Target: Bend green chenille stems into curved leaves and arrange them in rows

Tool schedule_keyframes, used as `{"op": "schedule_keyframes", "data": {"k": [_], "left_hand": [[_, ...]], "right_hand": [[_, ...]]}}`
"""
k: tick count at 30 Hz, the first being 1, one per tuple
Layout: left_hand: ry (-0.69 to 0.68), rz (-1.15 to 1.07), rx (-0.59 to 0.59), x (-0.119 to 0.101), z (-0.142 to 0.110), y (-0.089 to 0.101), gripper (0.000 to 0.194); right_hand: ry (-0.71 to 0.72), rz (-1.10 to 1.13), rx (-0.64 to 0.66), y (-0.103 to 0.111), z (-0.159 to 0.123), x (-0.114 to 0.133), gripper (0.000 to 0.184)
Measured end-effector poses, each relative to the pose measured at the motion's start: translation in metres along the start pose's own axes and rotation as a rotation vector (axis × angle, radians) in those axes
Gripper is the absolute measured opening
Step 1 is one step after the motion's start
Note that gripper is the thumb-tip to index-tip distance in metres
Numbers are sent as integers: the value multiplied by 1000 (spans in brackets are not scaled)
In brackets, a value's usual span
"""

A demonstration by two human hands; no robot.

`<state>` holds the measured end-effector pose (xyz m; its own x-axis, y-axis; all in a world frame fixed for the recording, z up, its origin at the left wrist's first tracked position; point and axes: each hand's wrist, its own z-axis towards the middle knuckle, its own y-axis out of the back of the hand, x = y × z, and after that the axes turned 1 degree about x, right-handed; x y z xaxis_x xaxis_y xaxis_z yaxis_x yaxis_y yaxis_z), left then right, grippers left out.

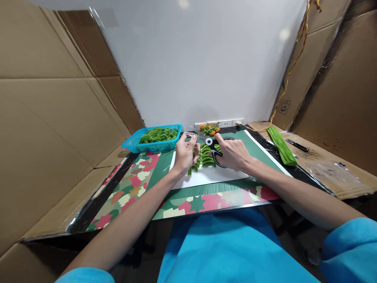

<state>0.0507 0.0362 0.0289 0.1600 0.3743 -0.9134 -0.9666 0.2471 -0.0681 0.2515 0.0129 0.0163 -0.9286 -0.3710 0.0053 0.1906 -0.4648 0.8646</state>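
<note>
In the view from the head-worn camera, a person in blue sleeves works at a table boxed in by cardboard panels (pixel 44 110), before a pale wall (pixel 206 59). The right hand (pixel 234 152) grips the black-and-white handles of a pair of scissors (pixel 209 142), fingers closed around the loops, blades pointing left and apparently parted above the middle of the table. The left hand (pixel 185 154) meets the blades with fingers curled and fingertips drawn in; whether it pinches a green piece there cannot be told. Below and between the hands, short, curved green pieces (pixel 208 161) lie in rows on a white sheet (pixel 203 180), which rests on a green mat (pixel 156 173) with a camouflage-patterned border. Behind, at left, a blue basket (pixel 134 147) holds a heap of curled green strands (pixel 160 135). Orange-and-green pieces (pixel 203 128) sit at the back, just beside a white power strip (pixel 226 124). At right lie a bundle of straight green stems (pixel 282 145), a slim black tool (pixel 298 145) and a clear plastic bag (pixel 335 173), near a twisted yellow cord (pixel 285 89).
</note>
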Motion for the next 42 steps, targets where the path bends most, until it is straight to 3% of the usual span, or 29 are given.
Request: {"op": "schedule_keyframes", "data": {"k": [19, 29, 42], "left_hand": [[-7, 34, -77, 3, -2, -6, 46], [18, 30, -77, 9, -4, -10, 53], [18, 47, -65, 11, -9, -20, 58]], "right_hand": [[-86, -14, -57, -4, 0, 4, 50], [-118, -18, 18, 3, -1, 9, 47], [-135, -17, -4, 5, -3, 14, 47]]}}
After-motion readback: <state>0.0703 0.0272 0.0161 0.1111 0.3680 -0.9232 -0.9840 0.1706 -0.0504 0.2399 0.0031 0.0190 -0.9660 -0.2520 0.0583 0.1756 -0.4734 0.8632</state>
